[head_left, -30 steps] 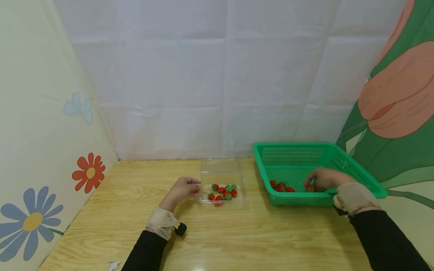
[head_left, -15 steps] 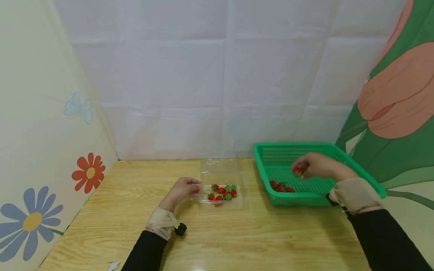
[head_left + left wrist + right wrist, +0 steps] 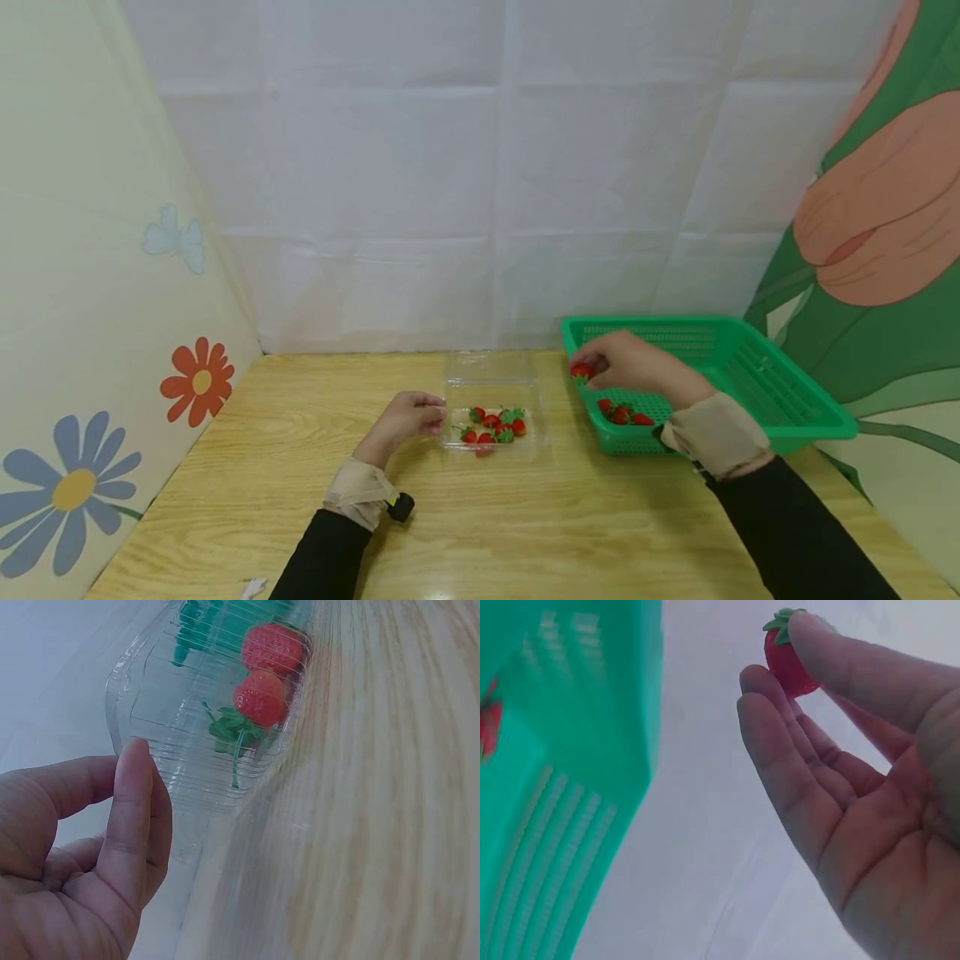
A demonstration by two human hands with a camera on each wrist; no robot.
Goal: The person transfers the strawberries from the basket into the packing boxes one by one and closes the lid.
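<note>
A red strawberry (image 3: pixel 581 372) with green leaves is pinched between the thumb and fingers of my right hand (image 3: pixel 633 363), above the left rim of the green basket (image 3: pixel 813 408). The right wrist view shows the same strawberry (image 3: pixel 789 664) at the fingertips. Several more strawberries (image 3: pixel 621 413) lie in the basket's near left corner. My left hand (image 3: pixel 405 421) pinches the left rim of a clear plastic box (image 3: pixel 536 417), its lid (image 3: pixel 489 367) folded back. Inside the box lie several strawberries (image 3: pixel 491 423). In the left wrist view, the thumb and finger meet at the box's rim (image 3: pixel 114 724).
Both containers stand on a wood-grain table (image 3: pixel 525 517), the basket to the right of the box. A white cloth (image 3: pixel 390 183) hangs behind. A small white scrap (image 3: pixel 253 588) lies at the table's front left.
My right hand has lifted a strawberry out of the basket's near side and carried it left to the basket's left rim. The left hand and the box have stayed in place.
</note>
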